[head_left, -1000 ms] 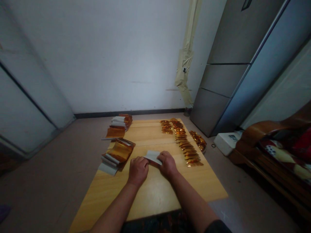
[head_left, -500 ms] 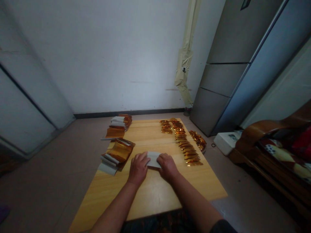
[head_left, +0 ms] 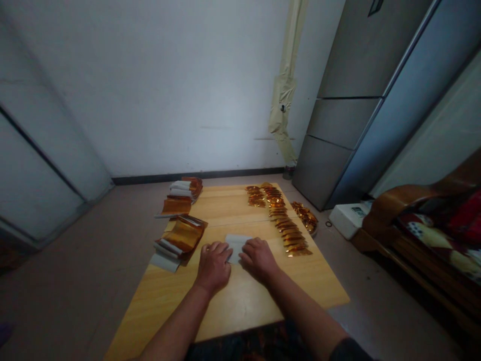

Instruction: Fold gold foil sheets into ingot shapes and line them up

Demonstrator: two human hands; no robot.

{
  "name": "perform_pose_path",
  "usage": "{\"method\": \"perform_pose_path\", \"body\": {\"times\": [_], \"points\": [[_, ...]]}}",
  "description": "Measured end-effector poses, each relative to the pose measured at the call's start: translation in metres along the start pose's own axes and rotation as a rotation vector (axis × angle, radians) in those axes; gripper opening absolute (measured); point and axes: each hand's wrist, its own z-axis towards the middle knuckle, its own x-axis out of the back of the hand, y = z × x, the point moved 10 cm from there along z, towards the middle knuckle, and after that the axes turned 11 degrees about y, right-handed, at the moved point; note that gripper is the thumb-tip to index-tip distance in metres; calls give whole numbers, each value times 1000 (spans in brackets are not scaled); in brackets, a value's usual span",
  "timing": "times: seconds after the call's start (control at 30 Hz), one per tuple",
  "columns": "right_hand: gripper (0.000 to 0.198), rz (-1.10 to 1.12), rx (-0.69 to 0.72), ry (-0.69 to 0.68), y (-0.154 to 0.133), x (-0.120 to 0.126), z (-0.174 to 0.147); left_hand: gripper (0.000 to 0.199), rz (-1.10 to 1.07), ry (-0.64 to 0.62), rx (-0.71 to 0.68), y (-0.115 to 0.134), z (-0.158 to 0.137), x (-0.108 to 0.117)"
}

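Note:
A pale grey sheet of paper [head_left: 236, 244] lies on the wooden table in front of me, between my hands. With bent fingers, my left hand [head_left: 215, 263] grips its left edge. At the right edge my right hand [head_left: 259, 256] holds it, fingers curled and pressed together. Both palms hide parts of the sheet. Left of my left hand is a stack of folded sheets [head_left: 186, 234], gold on one side and pale grey on the other. On the right runs a row of folded gold foil paper pieces [head_left: 287, 228], standing close together.
Another stack of gold and grey sheets [head_left: 184, 193] sits at the table's far left corner. A shorter row of gold pieces [head_left: 256, 196] is at the back. Beyond the right edge, a container of gold pieces [head_left: 306, 218] stands low, near a white box [head_left: 347, 220] and the fridge [head_left: 330, 145].
My hands have drawn slightly nearer to me along the sheet, and more of its far part shows. The view has shifted a little.

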Motion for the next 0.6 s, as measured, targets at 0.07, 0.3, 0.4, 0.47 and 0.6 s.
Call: {"method": "perform_pose_path", "body": {"times": [0.07, 0.3, 0.4, 0.47, 0.6], "points": [[16, 6, -72, 36, 10, 1, 7, 26, 7, 11, 3, 1, 0, 3], [25, -38, -350, -4, 43, -4, 24, 15, -6, 31, -62, 5, 2, -2], [31, -55, -373, -85, 43, -9, 32, 15, -35, 46, -57, 0, 2, -7], [31, -40, -397, -115, 43, -11, 36, 15, -45, 50, -47, -4, 2, -10], [23, 7, -385, -73, 38, -11, 42, 15, -51, 53, -33, -9, 0, -15]]}}
